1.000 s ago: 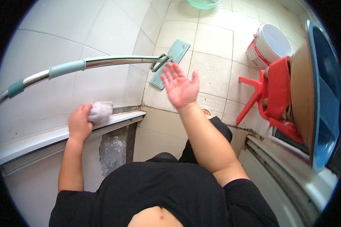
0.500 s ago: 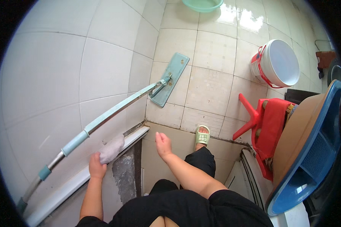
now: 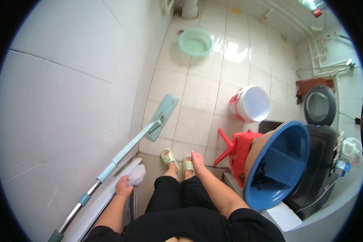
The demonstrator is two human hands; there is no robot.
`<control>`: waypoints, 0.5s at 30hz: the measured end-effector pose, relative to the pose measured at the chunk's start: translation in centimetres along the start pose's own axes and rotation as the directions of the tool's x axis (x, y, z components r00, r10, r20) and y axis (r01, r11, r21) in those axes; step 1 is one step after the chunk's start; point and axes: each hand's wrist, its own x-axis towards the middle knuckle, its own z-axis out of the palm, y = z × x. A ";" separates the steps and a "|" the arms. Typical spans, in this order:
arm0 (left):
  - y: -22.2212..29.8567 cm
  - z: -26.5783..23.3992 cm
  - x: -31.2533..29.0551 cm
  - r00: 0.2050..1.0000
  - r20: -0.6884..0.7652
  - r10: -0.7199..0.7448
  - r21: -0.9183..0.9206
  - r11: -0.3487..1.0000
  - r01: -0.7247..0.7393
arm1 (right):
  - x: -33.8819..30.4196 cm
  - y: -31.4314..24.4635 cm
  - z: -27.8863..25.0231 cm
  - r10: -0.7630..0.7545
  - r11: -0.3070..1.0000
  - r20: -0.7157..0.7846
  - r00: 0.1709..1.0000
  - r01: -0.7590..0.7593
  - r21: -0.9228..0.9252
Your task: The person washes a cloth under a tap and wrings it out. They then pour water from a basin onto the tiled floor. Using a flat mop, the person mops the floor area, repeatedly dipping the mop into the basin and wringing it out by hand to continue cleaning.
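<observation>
My left hand (image 3: 124, 187) grips a pale lilac fluffy cloth (image 3: 136, 175), bunched up beside the white ledge (image 3: 130, 166) at the wall. Over the right slipper, my right hand (image 3: 198, 162) hangs in front of me, its fingers curled together with nothing seen in them. A flat mop (image 3: 130, 146) leans at my left. Its light blue rectangular head (image 3: 163, 117) rests on the tiles ahead, and its handle slants down to the lower left. No cloth shows on the upper face of that head. Neither hand touches the mop.
A green basin (image 3: 195, 42) sits on the far floor. Right of centre stand a white bucket (image 3: 256, 104) and a red plastic stool (image 3: 238, 151). A large blue tub (image 3: 276, 201) is tilted beside the stool, with dark items inside. Pale tiled wall (image 3: 68, 105) rises on the left.
My view has shifted, bringing the whole basin and both slippers into sight, the feet now side by side. My left hand has carried the cloth forward and off the ledge. The right hand stays curled.
</observation>
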 end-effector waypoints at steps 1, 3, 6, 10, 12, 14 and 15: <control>2.4 -0.6 1.2 0.997 0.065 -0.041 -0.063 0.997 0.045 | -0.9 -4.9 -0.9 0.015 1.000 -0.007 1.000 -0.015 0.020; 8.4 -2.2 5.1 0.986 0.030 0.166 -0.138 0.978 -0.160 | -4.2 -13.8 -3.5 0.047 0.994 -0.052 0.998 -0.041 0.104; 16.1 -7.0 8.7 0.981 -0.056 0.186 -0.246 0.950 -0.194 | -6.9 -22.3 -4.0 0.022 0.978 -0.054 0.998 -0.010 0.210; 21.8 -11.6 17.0 0.972 -0.097 0.213 -0.424 0.875 -0.234 | -6.2 -28.7 -3.9 0.011 0.938 0.078 0.997 -0.037 0.345; 24.4 -12.6 22.9 0.970 -0.084 0.226 -0.523 0.819 -0.236 | -6.1 -31.9 -4.9 0.019 0.917 0.103 0.994 -0.059 0.396; 29.1 -14.3 27.1 0.971 -0.104 0.214 -0.600 0.765 -0.233 | -3.2 -34.4 -6.8 0.059 0.927 0.095 0.994 -0.090 0.365; 31.8 -15.6 28.8 0.964 -0.153 0.218 -0.639 0.723 -0.265 | -1.2 -35.6 -8.0 0.079 0.933 0.094 0.992 -0.107 0.345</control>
